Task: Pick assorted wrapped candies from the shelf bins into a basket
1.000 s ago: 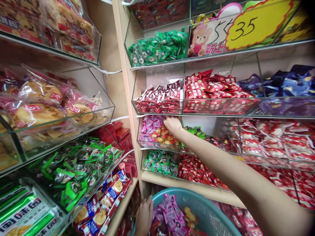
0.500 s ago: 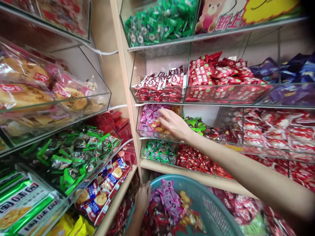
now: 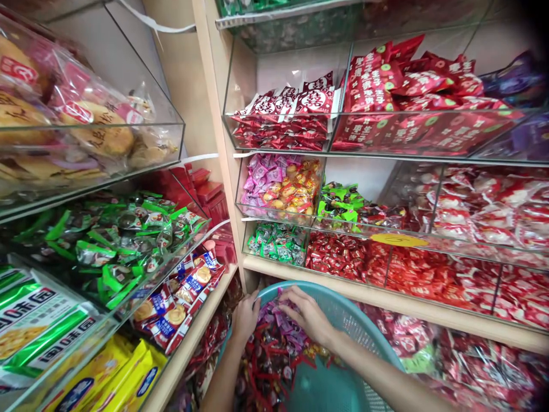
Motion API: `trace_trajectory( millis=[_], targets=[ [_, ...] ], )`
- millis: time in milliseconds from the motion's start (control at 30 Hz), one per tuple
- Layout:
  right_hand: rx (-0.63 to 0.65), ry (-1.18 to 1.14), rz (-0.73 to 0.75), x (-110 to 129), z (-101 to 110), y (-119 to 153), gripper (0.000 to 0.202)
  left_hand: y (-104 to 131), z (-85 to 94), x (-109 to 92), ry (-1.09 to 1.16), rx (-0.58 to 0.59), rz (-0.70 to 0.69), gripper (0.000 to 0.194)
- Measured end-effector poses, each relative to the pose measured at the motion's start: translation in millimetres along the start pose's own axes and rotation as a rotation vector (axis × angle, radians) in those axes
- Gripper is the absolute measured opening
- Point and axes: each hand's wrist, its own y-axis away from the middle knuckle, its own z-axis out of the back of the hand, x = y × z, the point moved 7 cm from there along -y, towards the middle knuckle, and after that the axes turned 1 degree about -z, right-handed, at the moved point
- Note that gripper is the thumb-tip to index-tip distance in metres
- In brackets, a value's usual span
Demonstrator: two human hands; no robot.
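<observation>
A teal plastic basket [image 3: 338,292] with perforated sides stands low in front of the shelves. My left hand [image 3: 245,316] is closed on its rim at the left. Inside the basket, my right hand [image 3: 309,315] is over the purple-wrapped candies [image 3: 274,320], fingers curled, with a bit of purple wrapper at the fingertips. Its palm side is hidden. Dark candies in red-edged wrappers [image 3: 263,372] fill the basket's left part, and a few golden candies show under my right wrist. Above, a clear bin holds more purple candies [image 3: 261,174] beside golden ones [image 3: 295,186].
Red-and-white packets [image 3: 287,109] fill a bin higher up. Green-wrapped candies [image 3: 277,243] and red candies [image 3: 338,252] lie just above the wooden shelf edge [image 3: 386,294]. On the left, clear bins with green-wrapped sweets [image 3: 115,234] jut out beside the basket.
My right hand has come down from the bin of purple and golden candies into the basket. My left hand stays on the rim. The view has tilted down.
</observation>
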Motion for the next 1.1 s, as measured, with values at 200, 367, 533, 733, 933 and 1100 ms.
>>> trace_trajectory(
  millis=[200,367,533,733,933,1100],
  targets=[
    [0.172,0.082,-0.132,-24,-22,16,0.018,2,1.6,-3,-0.014,-0.018,-0.003,0.043],
    [0.315,0.193,-0.178,-40,-30,23,0.015,3,3.5,-5,-0.025,-0.011,0.011,0.043],
    [0.316,0.057,-0.213,-57,-14,18,0.022,3,3.3,-5,-0.045,-0.009,0.015,0.042],
    [0.334,0.125,-0.227,-66,-8,19,0.019,2,1.7,-4,-0.048,-0.012,0.007,0.043],
    [0.418,0.15,-0.224,-68,-28,23,0.004,2,1.0,-2,-0.034,-0.027,0.004,0.043],
    [0.46,0.175,-0.312,-76,-27,28,0.009,2,-0.1,-2,-0.031,-0.026,0.004,0.043]
  ],
)
